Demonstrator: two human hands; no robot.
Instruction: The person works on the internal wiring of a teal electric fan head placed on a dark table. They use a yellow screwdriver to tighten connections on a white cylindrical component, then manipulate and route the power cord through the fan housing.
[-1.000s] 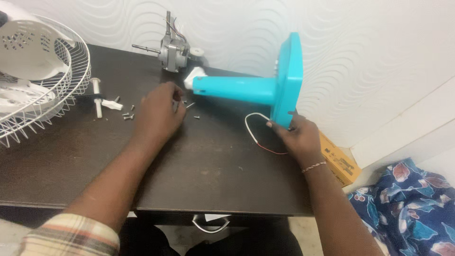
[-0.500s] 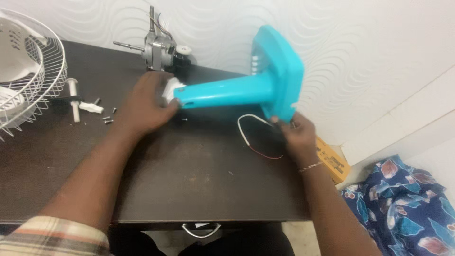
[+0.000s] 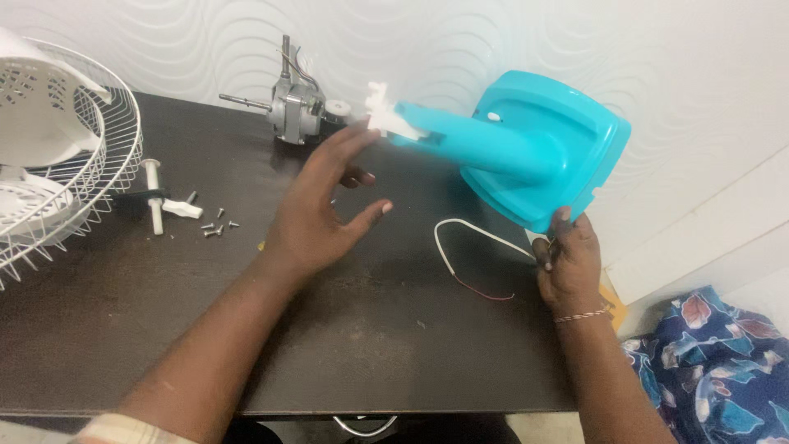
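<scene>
the white wire fan guard (image 3: 78, 177) is cut off by the left edge, and its far side lies out of view. the small silver screws (image 3: 215, 228) are too small to tell apart by type. the turquoise plastic fan base (image 3: 542, 156) hides the fingertips of the right hand (image 3: 569, 261), so the grip cannot be read. the thin white and red wire (image 3: 468, 255) runs behind that hand. the blue floral cloth (image 3: 715, 362) is cut off at the right and bottom edges.

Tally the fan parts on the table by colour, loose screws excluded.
Turquoise plastic fan base with neck: 1
Grey metal motor: 1
White wire fan guard: 1
White plastic pins: 2
White and red wire: 1
Total: 6
</scene>
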